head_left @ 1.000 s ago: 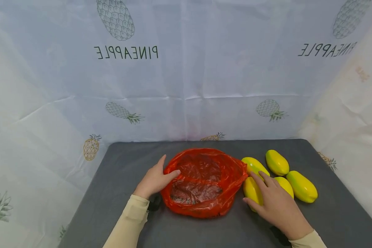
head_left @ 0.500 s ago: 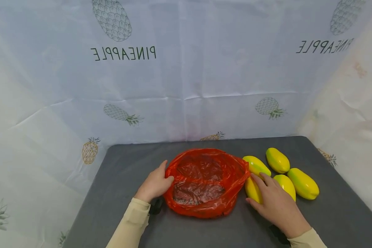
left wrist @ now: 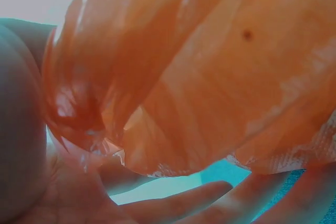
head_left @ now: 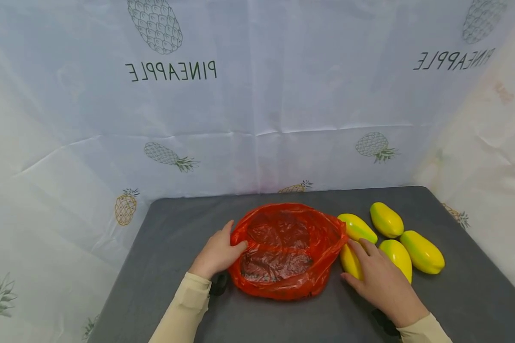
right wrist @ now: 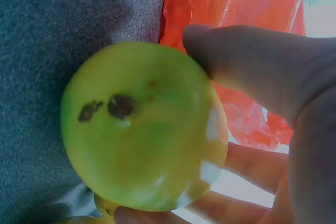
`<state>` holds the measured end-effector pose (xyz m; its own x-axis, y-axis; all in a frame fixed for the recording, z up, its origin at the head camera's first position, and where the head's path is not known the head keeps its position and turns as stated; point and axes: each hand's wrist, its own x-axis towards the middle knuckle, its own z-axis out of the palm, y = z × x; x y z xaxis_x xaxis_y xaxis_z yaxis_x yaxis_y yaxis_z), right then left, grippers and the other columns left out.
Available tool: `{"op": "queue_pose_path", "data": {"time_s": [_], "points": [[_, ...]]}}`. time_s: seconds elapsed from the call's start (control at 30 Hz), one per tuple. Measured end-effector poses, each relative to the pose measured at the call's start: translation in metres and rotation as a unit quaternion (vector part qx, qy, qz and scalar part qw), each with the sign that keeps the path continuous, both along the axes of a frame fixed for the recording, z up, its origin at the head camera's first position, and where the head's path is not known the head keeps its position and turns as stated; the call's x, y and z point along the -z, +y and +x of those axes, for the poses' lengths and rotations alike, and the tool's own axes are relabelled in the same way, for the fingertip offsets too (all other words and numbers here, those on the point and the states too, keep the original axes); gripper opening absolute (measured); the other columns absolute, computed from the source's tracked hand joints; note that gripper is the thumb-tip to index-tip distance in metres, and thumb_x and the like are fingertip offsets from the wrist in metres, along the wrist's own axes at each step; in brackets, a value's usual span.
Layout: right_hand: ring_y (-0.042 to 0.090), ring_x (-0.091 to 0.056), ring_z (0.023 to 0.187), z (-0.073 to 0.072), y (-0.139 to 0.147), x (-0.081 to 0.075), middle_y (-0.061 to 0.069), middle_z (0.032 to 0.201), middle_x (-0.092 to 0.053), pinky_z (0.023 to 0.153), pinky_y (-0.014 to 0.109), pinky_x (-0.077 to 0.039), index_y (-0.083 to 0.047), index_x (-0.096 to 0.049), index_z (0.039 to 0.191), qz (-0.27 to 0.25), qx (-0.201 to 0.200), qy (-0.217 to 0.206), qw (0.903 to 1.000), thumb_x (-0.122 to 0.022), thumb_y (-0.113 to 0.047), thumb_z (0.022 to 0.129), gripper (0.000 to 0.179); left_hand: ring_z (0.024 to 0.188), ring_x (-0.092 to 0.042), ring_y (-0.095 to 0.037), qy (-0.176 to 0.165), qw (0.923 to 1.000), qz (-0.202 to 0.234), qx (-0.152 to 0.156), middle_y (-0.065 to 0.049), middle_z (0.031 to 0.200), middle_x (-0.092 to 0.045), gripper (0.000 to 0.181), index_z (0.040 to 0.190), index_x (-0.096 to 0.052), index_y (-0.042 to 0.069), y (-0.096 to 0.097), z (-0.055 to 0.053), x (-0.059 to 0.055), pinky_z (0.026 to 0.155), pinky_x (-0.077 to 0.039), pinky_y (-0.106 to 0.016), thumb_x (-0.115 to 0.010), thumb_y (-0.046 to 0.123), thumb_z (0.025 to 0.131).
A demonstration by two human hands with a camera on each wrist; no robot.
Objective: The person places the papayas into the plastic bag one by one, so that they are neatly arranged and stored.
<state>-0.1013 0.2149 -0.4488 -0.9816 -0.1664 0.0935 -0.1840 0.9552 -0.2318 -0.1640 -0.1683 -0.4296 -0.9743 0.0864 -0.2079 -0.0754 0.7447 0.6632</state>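
A red plastic bag [head_left: 279,286] sits with its wide mouth facing up in the middle of the table. At its left rim is my left hand [head_left: 216,254], thumb over the edge and fingers outside; in the left wrist view the thin film [left wrist: 210,77] lies between thumb and fingers. My right hand [head_left: 382,283] grips a yellow-green mango [right wrist: 142,124] just right of the bag. The right wrist view shows the thumb on one side of it and fingers round the other. Brown spots mark the mango's near end.
Several more mangoes lie beyond and right of the right hand, including one at the back [head_left: 386,219] and one at the far right [head_left: 422,252]. A grey cloth [head_left: 163,295] covers the table. Pineapple-printed curtains [head_left: 257,95] hang behind and at both sides.
My left thumb has come down toward the bag's left rim. The right hand keeps its grip on the mango almost in place. The whole view has shifted slightly.
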Motion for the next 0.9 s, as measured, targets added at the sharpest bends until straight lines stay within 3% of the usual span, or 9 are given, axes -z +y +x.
{"op": "queue_pose_path", "data": {"time_s": [0.4, 0.63, 0.8, 0.9], "points": [[0.05, -0.065, 0.121, 0.003, -0.001, -0.006, 0.028, 0.142, -0.062, 0.097, 0.069, -0.056, -0.002, -0.059, 0.148, -0.01, 0.0, 0.008, 0.9999, -0.096, -0.037, 0.079, 0.086, 0.137, -0.062, -0.045, 0.01, 0.9999, -0.009, 0.001, -0.027, 0.158, -0.055, 0.078, 0.168, -0.036, 0.006, 0.002, -0.001, 0.003, 0.106, -0.056, -0.063, -0.068, 0.035, 0.103], [0.055, -0.061, 0.126, 0.011, 0.004, -0.027, 0.033, 0.148, -0.058, 0.1, 0.072, -0.053, -0.003, -0.055, 0.152, -0.007, 0.018, -0.004, 0.9998, -0.094, -0.038, 0.081, 0.088, 0.121, -0.07, -0.037, 0.011, 0.9999, -0.003, 0.003, -0.024, 0.151, -0.06, 0.077, 0.167, -0.038, 0.006, 0.001, -0.002, 0.004, 0.096, -0.063, -0.055, -0.069, 0.034, 0.102], [0.053, -0.061, 0.125, 0.016, 0.011, -0.045, 0.031, 0.147, -0.057, 0.099, 0.071, -0.053, -0.002, -0.054, 0.152, -0.018, 0.008, 0.023, 0.9995, -0.094, -0.036, 0.082, 0.087, 0.105, -0.074, -0.029, 0.012, 0.9999, 0.01, 0.006, -0.024, 0.147, -0.064, 0.076, 0.166, -0.039, 0.005, 0.002, -0.002, 0.003, 0.089, -0.066, -0.05, -0.069, 0.032, 0.102], [0.05, -0.061, 0.124, 0.017, 0.014, -0.054, 0.029, 0.148, -0.056, 0.097, 0.069, -0.055, -0.002, -0.053, 0.153, -0.029, 0.001, 0.035, 0.999, -0.093, -0.035, 0.083, 0.087, 0.104, -0.074, -0.027, 0.012, 0.9998, 0.011, 0.006, -0.023, 0.146, -0.065, 0.075, 0.167, -0.039, 0.006, 0.003, -0.003, 0.004, 0.089, -0.066, -0.049, -0.069, 0.032, 0.103]]}}
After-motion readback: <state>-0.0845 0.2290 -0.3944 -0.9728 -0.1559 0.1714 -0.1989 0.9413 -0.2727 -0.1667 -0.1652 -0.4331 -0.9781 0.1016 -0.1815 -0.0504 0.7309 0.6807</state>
